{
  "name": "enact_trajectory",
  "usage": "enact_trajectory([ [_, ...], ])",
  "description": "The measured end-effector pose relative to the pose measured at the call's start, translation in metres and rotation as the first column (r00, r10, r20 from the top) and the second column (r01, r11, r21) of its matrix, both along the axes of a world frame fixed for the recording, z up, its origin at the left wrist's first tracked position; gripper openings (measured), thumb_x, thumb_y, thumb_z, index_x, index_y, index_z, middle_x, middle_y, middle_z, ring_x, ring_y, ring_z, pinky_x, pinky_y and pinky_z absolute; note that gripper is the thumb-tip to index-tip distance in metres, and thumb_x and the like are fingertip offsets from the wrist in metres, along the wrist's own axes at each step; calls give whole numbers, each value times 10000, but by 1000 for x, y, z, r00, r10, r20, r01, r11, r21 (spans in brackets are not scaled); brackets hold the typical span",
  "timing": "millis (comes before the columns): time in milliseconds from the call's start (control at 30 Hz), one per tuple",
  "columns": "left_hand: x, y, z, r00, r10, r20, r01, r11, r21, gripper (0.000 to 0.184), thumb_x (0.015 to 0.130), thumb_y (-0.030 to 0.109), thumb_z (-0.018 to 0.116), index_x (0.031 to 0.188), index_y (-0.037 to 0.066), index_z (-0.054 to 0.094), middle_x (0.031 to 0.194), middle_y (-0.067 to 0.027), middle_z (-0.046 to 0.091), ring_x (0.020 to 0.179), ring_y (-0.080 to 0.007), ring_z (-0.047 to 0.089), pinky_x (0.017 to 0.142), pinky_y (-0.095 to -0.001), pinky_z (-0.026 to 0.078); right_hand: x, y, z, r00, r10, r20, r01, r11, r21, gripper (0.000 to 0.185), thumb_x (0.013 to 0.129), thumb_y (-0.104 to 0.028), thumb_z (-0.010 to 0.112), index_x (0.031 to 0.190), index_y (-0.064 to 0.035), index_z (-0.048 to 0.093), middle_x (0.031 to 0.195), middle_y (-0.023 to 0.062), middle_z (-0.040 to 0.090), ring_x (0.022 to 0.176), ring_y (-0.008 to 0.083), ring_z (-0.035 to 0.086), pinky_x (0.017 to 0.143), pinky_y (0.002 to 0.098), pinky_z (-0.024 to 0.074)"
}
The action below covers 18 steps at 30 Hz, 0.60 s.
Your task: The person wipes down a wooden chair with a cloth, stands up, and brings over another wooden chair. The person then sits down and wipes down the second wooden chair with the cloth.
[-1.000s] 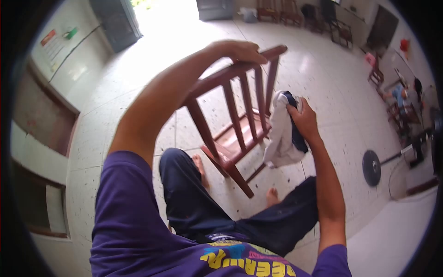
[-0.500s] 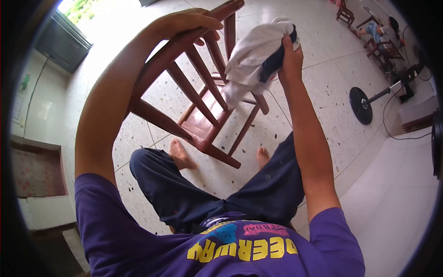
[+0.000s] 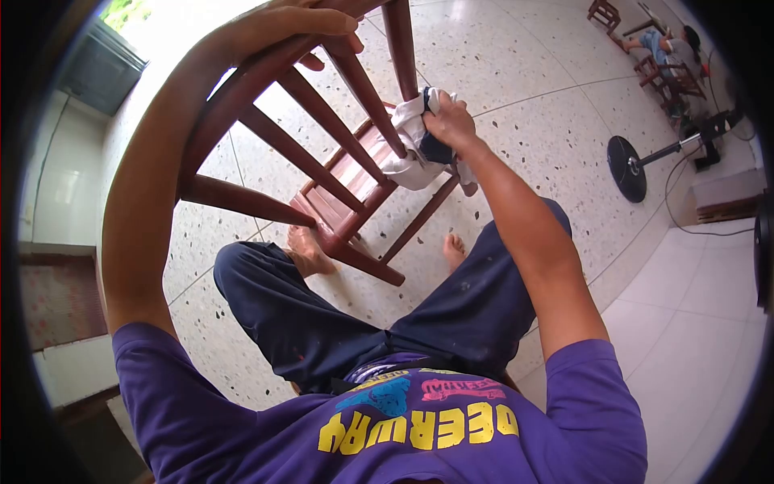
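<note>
A reddish-brown wooden chair (image 3: 356, 216) with a slatted back leans between my legs, its seat low and its top rail toward the upper left. My left hand (image 3: 310, 26) is curled over that rail, thumb on top and fingertips showing below it. My right hand (image 3: 451, 121) is closed on a white and dark-blue cloth (image 3: 411, 173). It presses the cloth around the lower end of the outer back post, by the seat's corner. Part of the cloth hangs beneath my hand, and the palm side of that hand is hidden.
My bare feet (image 3: 309, 252) rest on the speckled tile floor (image 3: 532, 133) beside the chair. To the right stands a round black stand base (image 3: 627, 169) with a pole and cable. Farther back, a person (image 3: 673, 52) is near small wooden chairs (image 3: 603, 14).
My right hand has brought the cloth down and left, from beside the chair back onto the base of its post. The chair back and my left hand have shifted slightly left and up.
</note>
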State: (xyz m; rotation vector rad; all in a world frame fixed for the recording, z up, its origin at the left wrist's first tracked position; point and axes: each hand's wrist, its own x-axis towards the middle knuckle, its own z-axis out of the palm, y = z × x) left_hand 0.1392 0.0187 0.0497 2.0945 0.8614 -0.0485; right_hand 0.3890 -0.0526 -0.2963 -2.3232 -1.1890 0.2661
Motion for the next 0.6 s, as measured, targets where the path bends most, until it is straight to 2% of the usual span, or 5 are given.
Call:
enact_trajectory([
  [167, -5, -5, -2, 999, 31, 41, -31, 1000, 2, 1113, 689, 567, 804, 1545, 27, 340, 1343, -223, 568, 1207, -325, 575, 978, -445, 493, -14, -16, 17, 996, 45, 81, -44, 999, -15, 613, 836, -362, 638, 1377, -124, 478, 1162, 330, 592, 1075, 504, 625, 942, 522, 535],
  [267, -6, -4, -5, 995, 89, 39, -89, 996, 19, 1008, 714, 561, 787, 1501, 51, 416, 1299, -161, 613, 1131, -271, 583, 929, -401, 492, -30, -22, 18, 998, 48, 33, -46, 997, -67, 655, 859, -320, 645, 1430, -107, 403, 1197, 351, 539, 1039, 515, 625, 922, 533, 538],
  [433, -6, 3, -13, 991, 129, 47, -132, 989, 71, 898, 757, 543, 758, 1458, 58, 477, 1251, -107, 657, 1043, -213, 597, 882, -355, 493, -53, -25, 5, 1000, 1, 30, -5, 990, 139, 729, 898, -258, 638, 1508, -60, 291, 1244, 365, 473, 1060, 524, 618, 913, 509, 543],
  [533, -20, -8, -4, 994, 74, 82, -78, 995, 58, 879, 769, 539, 747, 1450, 51, 480, 1224, -116, 670, 1033, -217, 608, 881, -347, 499, -67, -28, -2, 995, 4, -99, 1, 999, 50, 767, 894, -258, 627, 1529, -37, 259, 1289, 374, 470, 1090, 529, 602, 972, 504, 512],
  [600, -7, 27, -33, 985, 132, 116, -142, 986, 92, 845, 768, 524, 750, 1420, 44, 510, 1186, -125, 688, 970, -209, 619, 855, -328, 508, -75, -34, -1, 976, 66, -206, -69, 998, -7, 757, 880, -244, 615, 1518, -23, 273, 1285, 377, 542, 1146, 514, 594, 1024, 503, 478],
])
